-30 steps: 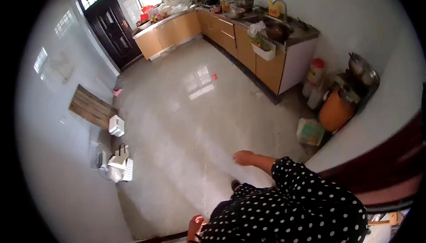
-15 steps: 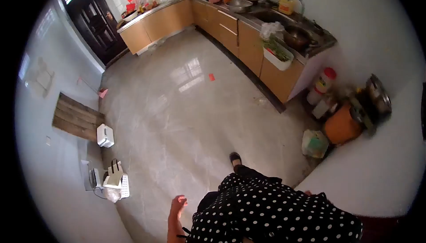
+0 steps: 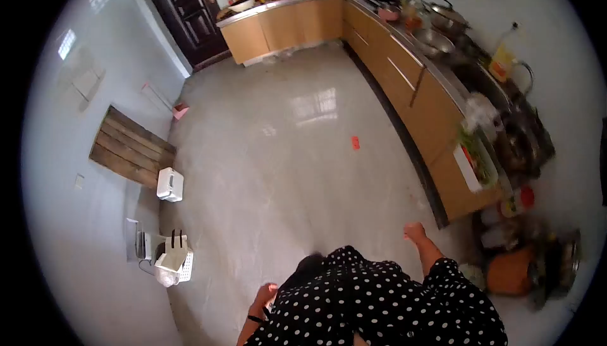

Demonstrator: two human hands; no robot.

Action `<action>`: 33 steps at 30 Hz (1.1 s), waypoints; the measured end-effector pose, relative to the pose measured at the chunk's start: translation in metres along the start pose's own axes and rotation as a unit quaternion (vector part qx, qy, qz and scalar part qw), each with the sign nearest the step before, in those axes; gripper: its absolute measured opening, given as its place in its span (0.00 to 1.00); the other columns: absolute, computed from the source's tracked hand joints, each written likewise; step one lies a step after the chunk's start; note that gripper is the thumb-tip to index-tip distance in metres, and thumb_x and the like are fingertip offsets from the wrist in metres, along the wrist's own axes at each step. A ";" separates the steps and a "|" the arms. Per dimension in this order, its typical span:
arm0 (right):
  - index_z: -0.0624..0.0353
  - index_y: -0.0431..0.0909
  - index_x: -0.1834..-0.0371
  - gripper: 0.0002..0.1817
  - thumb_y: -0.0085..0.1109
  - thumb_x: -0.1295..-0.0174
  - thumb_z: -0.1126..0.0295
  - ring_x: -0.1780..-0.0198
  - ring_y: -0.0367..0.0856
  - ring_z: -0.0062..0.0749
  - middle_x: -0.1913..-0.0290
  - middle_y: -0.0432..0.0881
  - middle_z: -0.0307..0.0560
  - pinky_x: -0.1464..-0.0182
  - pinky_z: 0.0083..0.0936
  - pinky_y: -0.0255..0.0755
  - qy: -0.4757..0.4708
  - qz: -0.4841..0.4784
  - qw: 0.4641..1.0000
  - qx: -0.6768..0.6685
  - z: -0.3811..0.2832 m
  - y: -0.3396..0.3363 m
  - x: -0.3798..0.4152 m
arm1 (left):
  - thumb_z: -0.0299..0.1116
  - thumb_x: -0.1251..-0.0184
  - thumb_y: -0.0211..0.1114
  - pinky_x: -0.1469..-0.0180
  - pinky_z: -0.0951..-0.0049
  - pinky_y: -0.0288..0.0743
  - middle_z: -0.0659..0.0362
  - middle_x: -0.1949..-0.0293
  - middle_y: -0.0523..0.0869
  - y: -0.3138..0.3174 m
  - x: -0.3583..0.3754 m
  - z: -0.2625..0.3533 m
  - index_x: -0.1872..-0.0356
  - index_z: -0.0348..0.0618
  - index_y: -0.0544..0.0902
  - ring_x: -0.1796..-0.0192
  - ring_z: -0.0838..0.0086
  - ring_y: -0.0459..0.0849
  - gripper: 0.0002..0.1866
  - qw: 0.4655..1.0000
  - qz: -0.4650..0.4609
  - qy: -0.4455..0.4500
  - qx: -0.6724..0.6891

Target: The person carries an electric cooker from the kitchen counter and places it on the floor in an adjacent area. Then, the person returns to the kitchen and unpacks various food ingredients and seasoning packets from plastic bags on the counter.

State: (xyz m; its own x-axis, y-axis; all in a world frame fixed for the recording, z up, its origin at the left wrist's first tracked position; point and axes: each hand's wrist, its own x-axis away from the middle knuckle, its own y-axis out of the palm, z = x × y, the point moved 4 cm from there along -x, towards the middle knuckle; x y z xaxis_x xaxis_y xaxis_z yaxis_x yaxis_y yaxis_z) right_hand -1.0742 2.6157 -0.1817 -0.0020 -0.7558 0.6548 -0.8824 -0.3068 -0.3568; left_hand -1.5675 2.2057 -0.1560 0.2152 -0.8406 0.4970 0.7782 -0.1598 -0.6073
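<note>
My left hand [image 3: 266,295] hangs low beside the black polka-dot shirt [image 3: 379,295], its fingers loosely bent and apart. A dark band circles that wrist, and I see nothing held. My right hand [image 3: 415,232] is out in front on the right, over the tiled floor [image 3: 284,188]. Its fingers are slightly bent and a little blurred, with no object visible in them. Neither hand touches anything I can see. Nearest to the right hand is the end of the wooden kitchen cabinets [image 3: 452,185].
Along the right counter stand a white basin of green vegetables [image 3: 469,168], a metal bowl [image 3: 434,44] and a lidded pot [image 3: 447,17]. An orange container [image 3: 509,271] is at the lower right. A red packet [image 3: 355,142], white box [image 3: 170,185] and white basket [image 3: 187,267] are at floor level.
The view has swung, shifting the counter right and downward in the picture. My right hand has come into sight, swung forward. The left hand stays low; the foot is no longer plainly visible.
</note>
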 end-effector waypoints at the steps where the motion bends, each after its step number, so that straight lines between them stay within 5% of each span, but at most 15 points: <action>1: 0.64 0.78 0.75 0.06 0.54 0.46 0.73 0.77 0.78 0.35 0.77 0.78 0.46 0.74 0.29 0.75 -0.010 -0.004 1.000 0.004 -0.036 0.022 -0.018 | 0.42 0.41 0.56 0.65 0.65 0.74 0.52 0.73 0.83 -0.011 -0.004 0.009 0.72 0.41 0.81 0.69 0.66 0.82 0.14 0.997 -0.024 -0.074 -0.014; 4: 0.63 0.77 0.71 0.10 0.51 0.45 0.67 0.78 0.76 0.37 0.74 0.80 0.48 0.71 0.32 0.74 -0.121 -0.047 0.991 -0.037 -0.143 0.084 -0.073 | 0.41 0.42 0.57 0.67 0.65 0.74 0.53 0.74 0.83 -0.041 -0.050 -0.004 0.72 0.41 0.81 0.70 0.67 0.82 0.13 0.991 -0.010 -0.132 0.015; 6: 0.61 0.79 0.75 0.15 0.47 0.44 0.62 0.76 0.78 0.37 0.77 0.80 0.47 0.69 0.34 0.75 -0.173 -0.081 0.965 0.178 -0.182 0.119 -0.112 | 0.40 0.42 0.58 0.68 0.65 0.74 0.54 0.74 0.82 -0.073 -0.089 -0.022 0.73 0.41 0.81 0.71 0.68 0.81 0.12 0.988 0.007 -0.155 0.027; 8: 0.58 0.80 0.79 0.17 0.45 0.44 0.60 0.76 0.80 0.36 0.79 0.81 0.48 0.69 0.35 0.75 -0.420 -0.088 0.776 0.463 -0.172 0.158 -0.162 | 0.40 0.43 0.59 0.69 0.65 0.74 0.55 0.75 0.82 -0.114 -0.128 -0.040 0.73 0.41 0.81 0.71 0.69 0.81 0.12 0.985 0.020 -0.170 0.034; 10: 0.55 0.83 0.80 0.14 0.51 0.46 0.61 0.72 0.82 0.44 0.74 0.84 0.47 0.67 0.37 0.75 -0.050 -0.160 0.939 0.301 -0.209 0.154 -0.136 | 0.39 0.43 0.60 0.70 0.65 0.74 0.56 0.75 0.82 -0.157 -0.170 -0.054 0.73 0.41 0.81 0.72 0.69 0.80 0.11 0.984 0.030 -0.172 0.029; 11: 0.55 0.79 0.75 0.10 0.50 0.41 0.66 0.73 0.81 0.33 0.76 0.81 0.40 0.70 0.34 0.74 -0.072 -0.219 0.900 0.370 -0.187 0.164 -0.173 | 0.39 0.43 0.60 0.70 0.65 0.74 0.57 0.76 0.81 -0.180 -0.191 -0.059 0.73 0.41 0.81 0.73 0.70 0.80 0.11 0.986 0.035 -0.161 0.018; 12: 0.54 0.80 0.73 0.09 0.50 0.42 0.66 0.71 0.82 0.34 0.75 0.82 0.41 0.69 0.33 0.74 -0.351 -0.189 0.659 0.638 -0.209 0.169 -0.173 | 0.38 0.43 0.60 0.71 0.66 0.74 0.57 0.76 0.81 -0.203 -0.212 -0.064 0.73 0.42 0.81 0.73 0.70 0.80 0.11 0.989 0.040 -0.143 0.002; 13: 0.54 0.80 0.73 0.09 0.50 0.42 0.65 0.71 0.82 0.35 0.74 0.82 0.42 0.69 0.34 0.74 -0.358 -0.190 0.649 0.644 -0.218 0.174 -0.179 | 0.38 0.43 0.61 0.71 0.66 0.74 0.58 0.76 0.81 -0.225 -0.233 -0.069 0.73 0.42 0.81 0.73 0.71 0.80 0.10 0.993 0.045 -0.106 -0.025; 17: 0.54 0.81 0.71 0.10 0.52 0.45 0.63 0.69 0.82 0.39 0.72 0.82 0.45 0.70 0.38 0.74 -0.178 -0.177 0.819 0.515 -0.251 0.184 -0.231 | 0.37 0.44 0.62 0.73 0.66 0.74 0.60 0.77 0.80 -0.320 -0.338 -0.075 0.74 0.42 0.81 0.75 0.72 0.79 0.09 0.949 0.084 0.183 -0.243; 21: 0.53 0.81 0.70 0.11 0.53 0.48 0.61 0.68 0.83 0.43 0.70 0.83 0.47 0.72 0.42 0.74 -0.175 -0.177 0.824 0.508 -0.265 0.206 -0.299 | 0.32 0.45 0.63 0.73 0.67 0.75 0.57 0.77 0.82 -0.414 -0.491 -0.069 0.71 0.39 0.81 0.75 0.71 0.80 0.07 0.959 0.043 -0.232 0.157; 23: 0.53 0.82 0.69 0.12 0.53 0.49 0.59 0.68 0.83 0.45 0.70 0.83 0.49 0.72 0.43 0.74 -0.362 -0.204 0.710 0.568 -0.193 0.236 -0.380 | 0.28 0.45 0.62 0.69 0.70 0.75 0.60 0.72 0.81 -0.451 -0.554 -0.039 0.66 0.39 0.80 0.71 0.75 0.80 0.06 0.924 0.133 -0.230 0.276; 26: 0.51 0.83 0.68 0.12 0.53 0.47 0.59 0.65 0.84 0.42 0.68 0.84 0.47 0.69 0.42 0.75 -0.182 -0.205 0.781 0.561 -0.314 0.231 -0.398 | 0.29 0.46 0.64 0.72 0.70 0.75 0.58 0.73 0.82 -0.471 -0.636 -0.028 0.62 0.39 0.80 0.73 0.73 0.81 0.10 0.944 0.113 -0.206 0.232; 30: 0.49 0.85 0.67 0.13 0.51 0.45 0.58 0.62 0.84 0.38 0.66 0.85 0.43 0.65 0.41 0.76 -0.259 -0.165 0.704 0.640 -0.446 0.258 -0.480 | 0.38 0.50 0.70 0.65 0.67 0.77 0.55 0.70 0.85 -0.506 -0.722 -0.008 0.59 0.38 0.82 0.68 0.67 0.84 0.19 0.987 -0.074 -0.112 0.083; 31: 0.48 0.85 0.66 0.13 0.51 0.45 0.58 0.62 0.84 0.37 0.66 0.85 0.43 0.64 0.41 0.76 -0.268 -0.151 0.690 0.656 -0.484 0.269 -0.503 | 0.41 0.51 0.69 0.62 0.65 0.76 0.52 0.68 0.85 -0.512 -0.727 -0.021 0.62 0.40 0.83 0.66 0.65 0.84 0.18 0.968 -0.007 -0.128 0.214; 33: 0.50 0.84 0.70 0.10 0.56 0.46 0.60 0.68 0.84 0.35 0.70 0.84 0.43 0.67 0.38 0.76 -0.173 -0.178 0.780 0.574 -0.545 0.295 -0.584 | 0.44 0.52 0.68 0.60 0.65 0.76 0.49 0.68 0.85 -0.532 -0.764 -0.022 0.67 0.43 0.84 0.64 0.62 0.84 0.16 0.996 -0.007 -0.060 0.064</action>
State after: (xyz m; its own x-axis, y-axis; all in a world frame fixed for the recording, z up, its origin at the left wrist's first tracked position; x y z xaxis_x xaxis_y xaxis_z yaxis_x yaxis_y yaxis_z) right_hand -1.5901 3.2820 -0.3061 0.4488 -0.5545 0.7008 0.2056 -0.6991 -0.6848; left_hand -2.1591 2.9212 -0.2261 0.2676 -0.7696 0.5798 0.8490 -0.0961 -0.5195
